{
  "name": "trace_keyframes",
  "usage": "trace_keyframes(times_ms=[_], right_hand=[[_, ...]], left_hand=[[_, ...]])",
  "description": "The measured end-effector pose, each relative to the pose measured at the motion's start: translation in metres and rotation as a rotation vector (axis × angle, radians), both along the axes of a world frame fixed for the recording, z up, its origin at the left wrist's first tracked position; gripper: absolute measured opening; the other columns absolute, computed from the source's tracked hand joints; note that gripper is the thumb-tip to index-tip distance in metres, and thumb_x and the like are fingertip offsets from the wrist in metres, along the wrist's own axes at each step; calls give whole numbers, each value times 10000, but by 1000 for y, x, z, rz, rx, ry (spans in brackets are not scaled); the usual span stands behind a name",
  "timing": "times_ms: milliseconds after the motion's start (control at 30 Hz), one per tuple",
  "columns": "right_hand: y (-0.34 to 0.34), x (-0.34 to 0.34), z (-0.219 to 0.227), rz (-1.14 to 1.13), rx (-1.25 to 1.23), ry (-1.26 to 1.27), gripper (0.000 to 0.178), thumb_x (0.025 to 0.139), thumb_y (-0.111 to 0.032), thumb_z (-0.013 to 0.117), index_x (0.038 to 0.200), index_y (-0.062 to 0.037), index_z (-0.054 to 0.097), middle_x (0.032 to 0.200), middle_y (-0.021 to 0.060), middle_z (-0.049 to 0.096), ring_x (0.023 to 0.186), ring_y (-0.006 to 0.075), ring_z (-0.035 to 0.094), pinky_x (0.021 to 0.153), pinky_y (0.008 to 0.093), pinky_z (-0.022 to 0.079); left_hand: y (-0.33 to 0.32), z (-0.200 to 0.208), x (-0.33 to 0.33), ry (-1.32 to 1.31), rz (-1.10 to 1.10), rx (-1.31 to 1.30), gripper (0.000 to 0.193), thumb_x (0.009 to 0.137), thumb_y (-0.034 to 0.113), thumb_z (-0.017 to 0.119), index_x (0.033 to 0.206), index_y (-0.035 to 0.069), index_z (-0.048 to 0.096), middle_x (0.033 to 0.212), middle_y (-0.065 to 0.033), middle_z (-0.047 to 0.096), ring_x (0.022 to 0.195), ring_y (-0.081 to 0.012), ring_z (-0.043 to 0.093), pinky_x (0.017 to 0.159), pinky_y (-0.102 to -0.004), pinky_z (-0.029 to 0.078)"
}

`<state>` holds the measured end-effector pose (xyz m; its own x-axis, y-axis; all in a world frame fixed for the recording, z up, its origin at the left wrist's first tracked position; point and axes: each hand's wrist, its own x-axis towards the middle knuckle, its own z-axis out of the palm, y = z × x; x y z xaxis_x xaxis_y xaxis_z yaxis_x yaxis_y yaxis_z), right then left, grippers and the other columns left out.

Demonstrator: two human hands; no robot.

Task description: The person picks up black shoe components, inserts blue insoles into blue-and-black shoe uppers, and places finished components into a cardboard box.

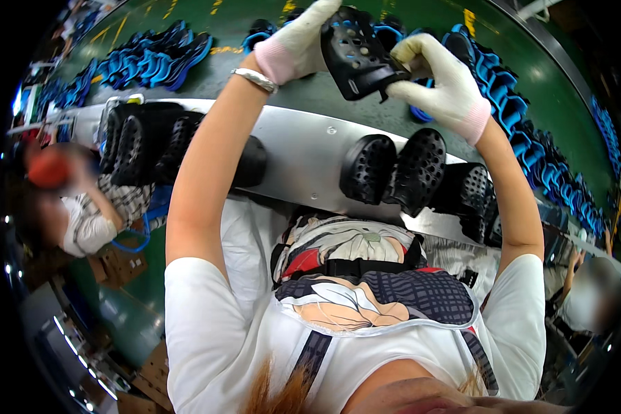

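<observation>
Left hand: left hand [295, 43] in a white knit glove with a pink cuff, raised in front of the body; fingers curled round the far side of a black perforated foam clog upper [355, 52], gripping it; a silver bracelet [254, 79] sits on the wrist
Right hand: right hand [440, 79] in a matching glove, fingers bent and pinching the near edge of the same upper
Held piece: black moulded shoe part with round and oval holes, lifted clear above the far edge of the metal ledge [303, 155], tilted, held between both hands
Metal ledge: grey curved sheet-metal shelf running across in front of the person; black perforated uppers [393, 169] lean in a row near its right end, more black pieces [145, 141] bunched at its left end
Beyond the ledge: green floor [269, 93] with rows of blue and black shoe parts [155, 58] at far left and along the right side [524, 124]
Step in hand: judged to be checking or trimming the raised upper, turning it between the fingers
Next move calls for: probably a firm two-handed hold while the piece is rotated; then a free spot on the ledge
Nearby: another person [83, 207] in a checked top at the left
</observation>
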<state>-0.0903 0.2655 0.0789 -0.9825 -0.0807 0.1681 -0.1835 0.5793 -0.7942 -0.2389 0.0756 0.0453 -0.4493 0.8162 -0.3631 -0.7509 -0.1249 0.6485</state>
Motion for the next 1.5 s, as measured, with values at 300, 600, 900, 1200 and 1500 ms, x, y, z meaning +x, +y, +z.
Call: trace_keyframes(times_ms=[300,600,900,1200,1500], right_hand=[[-81,-82,37,-8,-12,-34,541,788,-303,700,1191,16,531,1020,131,645,930,191,614,846,303,480],[-124,-154,54,153,150,-312,455,821,-410,603,946,27,612,767,164,654,730,268,661,667,355,506],[-158,-207,-85,199,626,-649,544,824,-486,516,881,28,685,815,226,661,799,353,651,764,398,519],[-149,-236,-115,277,546,-591,627,785,-548,543,878,62,651,779,243,638,770,344,639,745,394,495],[-130,-207,-86,237,476,-701,540,782,-485,605,959,25,627,766,215,637,752,336,641,722,379,499]], left_hand=[[-65,44,-50,325,481,72,214,863,259,587,933,57,594,863,-96,639,782,-241,628,763,-395,544],[-86,21,-130,1122,616,-568,363,873,343,570,902,-16,611,825,-88,590,773,-165,517,733,-335,421],[-151,-125,-200,1715,-457,-859,603,679,266,677,1231,54,558,1154,-222,605,1083,-371,571,956,-406,447],[-136,-103,-210,1046,-399,-1199,344,854,296,593,1110,66,606,1000,-155,668,924,-272,643,833,-364,510],[-148,-198,-222,728,-434,-1286,491,791,198,607,1248,35,533,1141,-175,632,1011,-295,628,817,-398,512]])
